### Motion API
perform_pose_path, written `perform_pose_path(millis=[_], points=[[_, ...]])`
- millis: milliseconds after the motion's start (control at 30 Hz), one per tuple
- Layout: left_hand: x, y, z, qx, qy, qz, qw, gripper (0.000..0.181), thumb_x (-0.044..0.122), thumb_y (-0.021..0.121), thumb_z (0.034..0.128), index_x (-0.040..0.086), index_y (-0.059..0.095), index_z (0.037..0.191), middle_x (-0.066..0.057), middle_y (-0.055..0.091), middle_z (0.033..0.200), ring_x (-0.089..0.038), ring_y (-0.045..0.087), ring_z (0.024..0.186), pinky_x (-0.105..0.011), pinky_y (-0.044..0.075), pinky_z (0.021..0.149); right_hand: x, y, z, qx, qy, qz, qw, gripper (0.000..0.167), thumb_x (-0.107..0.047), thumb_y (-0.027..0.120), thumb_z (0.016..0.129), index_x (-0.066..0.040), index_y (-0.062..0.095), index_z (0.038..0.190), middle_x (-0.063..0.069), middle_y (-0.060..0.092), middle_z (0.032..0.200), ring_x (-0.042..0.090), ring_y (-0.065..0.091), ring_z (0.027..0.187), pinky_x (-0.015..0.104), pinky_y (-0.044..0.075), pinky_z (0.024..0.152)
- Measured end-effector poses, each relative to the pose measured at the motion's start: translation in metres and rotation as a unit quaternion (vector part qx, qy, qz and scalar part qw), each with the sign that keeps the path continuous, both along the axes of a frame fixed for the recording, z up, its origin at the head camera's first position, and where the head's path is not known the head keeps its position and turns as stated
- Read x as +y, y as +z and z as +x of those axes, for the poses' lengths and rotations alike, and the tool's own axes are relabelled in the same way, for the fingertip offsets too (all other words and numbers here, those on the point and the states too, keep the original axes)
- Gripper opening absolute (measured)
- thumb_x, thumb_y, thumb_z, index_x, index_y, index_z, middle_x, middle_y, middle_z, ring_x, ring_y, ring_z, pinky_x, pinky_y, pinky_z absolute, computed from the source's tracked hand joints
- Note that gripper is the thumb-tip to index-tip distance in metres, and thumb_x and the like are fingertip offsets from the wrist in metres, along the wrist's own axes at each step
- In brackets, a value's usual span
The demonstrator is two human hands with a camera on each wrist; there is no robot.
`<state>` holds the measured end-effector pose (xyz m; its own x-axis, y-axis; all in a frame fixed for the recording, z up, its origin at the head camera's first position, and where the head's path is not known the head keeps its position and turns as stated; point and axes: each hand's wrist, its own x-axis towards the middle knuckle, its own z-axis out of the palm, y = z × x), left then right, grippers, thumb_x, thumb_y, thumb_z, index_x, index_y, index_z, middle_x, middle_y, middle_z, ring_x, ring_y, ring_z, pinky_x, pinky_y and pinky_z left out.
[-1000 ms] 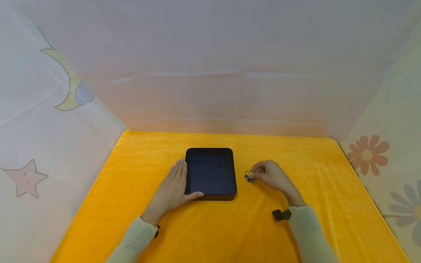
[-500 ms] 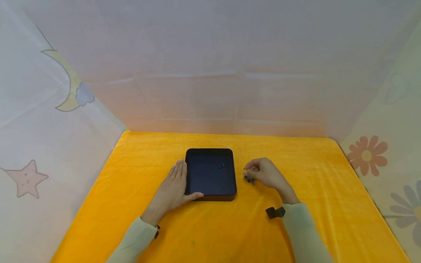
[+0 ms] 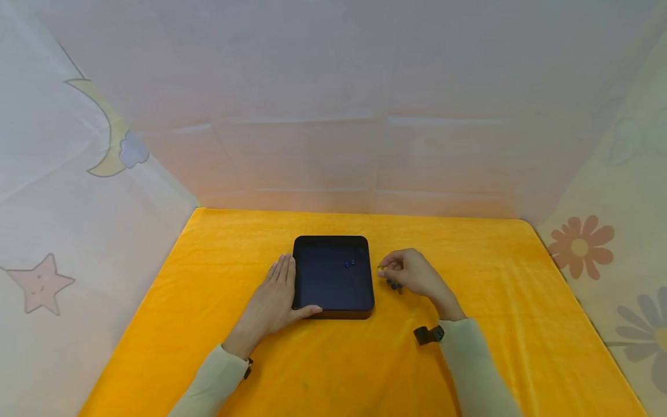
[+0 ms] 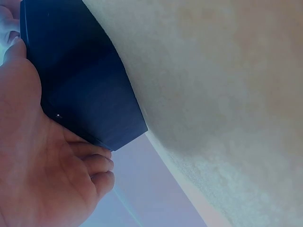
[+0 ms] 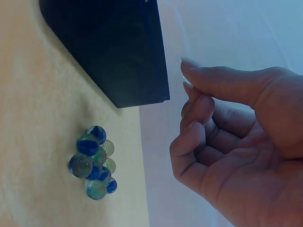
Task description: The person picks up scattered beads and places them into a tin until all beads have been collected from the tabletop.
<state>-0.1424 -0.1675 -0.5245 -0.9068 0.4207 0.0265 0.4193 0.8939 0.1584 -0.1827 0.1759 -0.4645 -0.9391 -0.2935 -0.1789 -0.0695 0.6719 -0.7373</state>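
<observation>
A dark square tray (image 3: 333, 314) lies on the yellow cloth, with two blue marbles (image 3: 350, 263) inside toward its right. My left hand (image 3: 273, 301) rests against the tray's left side, fingers straight, thumb along the front rim; the left wrist view shows the palm beside the dark wall. Just right of the tray, my right hand (image 3: 414, 275) pinches a small marble between thumb and forefinger. Only a glint of that marble (image 5: 185, 80) shows in the right wrist view, yellowish in the head view. Below the hand sits a cluster of blue and clear marbles (image 5: 88, 144).
The yellow cloth (image 3: 208, 243) covers the whole table surface. Pale printed sheets (image 3: 323, 145) stand as walls at the back and both sides. A dark band (image 3: 429, 335) is on the right wrist.
My right hand has lifted a marble from the cluster and moved left toward the tray. The left hand and the tray have stayed put.
</observation>
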Motion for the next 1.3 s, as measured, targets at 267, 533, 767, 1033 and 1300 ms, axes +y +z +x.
perform_pose_path(millis=[267,533,767,1033,1300], points=[[0.0,0.0,0.0,0.0,0.0,0.0,1.0,0.127,0.091,0.037,0.0897,-0.007,0.013,0.165,-0.028,0.015,0.174,-0.04,0.016,0.164,-0.054,0.022,0.134,-0.008,0.0,-0.007,0.007,0.001,0.008,0.9999,0.016,-0.021,0.073,0.1,-0.007,0.077,0.108,0.018,0.074,0.099,0.024,0.065,0.079,0.029,0.055,0.07],[0.001,0.001,0.0,-0.01,0.0,-0.003,0.9999,0.126,0.09,0.039,0.0902,-0.008,0.012,0.165,-0.028,0.013,0.174,-0.041,0.014,0.164,-0.054,0.021,0.134,-0.018,0.003,-0.013,0.004,0.007,0.007,0.9999,0.016,-0.023,0.073,0.1,-0.009,0.077,0.107,0.018,0.075,0.101,0.022,0.062,0.077,0.031,0.053,0.069],[0.0,0.001,0.0,-0.014,0.004,0.002,0.9999,0.127,0.091,0.039,0.0898,-0.007,0.01,0.165,-0.027,0.011,0.175,-0.04,0.013,0.165,-0.054,0.021,0.135,-0.026,0.007,-0.015,0.001,0.011,0.002,0.9999,0.014,-0.023,0.073,0.1,-0.011,0.077,0.106,0.018,0.074,0.1,0.023,0.06,0.079,0.032,0.05,0.072],[0.001,0.001,0.0,-0.007,0.006,0.008,0.9999,0.127,0.09,0.042,0.0893,-0.007,0.014,0.165,-0.027,0.014,0.174,-0.04,0.015,0.165,-0.054,0.022,0.134,-0.035,0.005,-0.019,0.004,0.018,-0.004,0.9998,0.013,-0.021,0.074,0.099,-0.009,0.077,0.104,0.008,0.072,0.091,0.03,0.064,0.081,0.031,0.052,0.073],[0.001,0.0,-0.002,-0.009,0.003,-0.003,1.0,0.128,0.093,0.036,0.0885,-0.007,0.014,0.165,-0.027,0.013,0.175,-0.04,0.015,0.165,-0.053,0.022,0.134,-0.045,0.006,-0.023,0.005,0.027,-0.006,0.9996,0.012,-0.022,0.075,0.099,-0.01,0.077,0.103,0.008,0.072,0.092,0.03,0.065,0.083,0.03,0.052,0.073]])
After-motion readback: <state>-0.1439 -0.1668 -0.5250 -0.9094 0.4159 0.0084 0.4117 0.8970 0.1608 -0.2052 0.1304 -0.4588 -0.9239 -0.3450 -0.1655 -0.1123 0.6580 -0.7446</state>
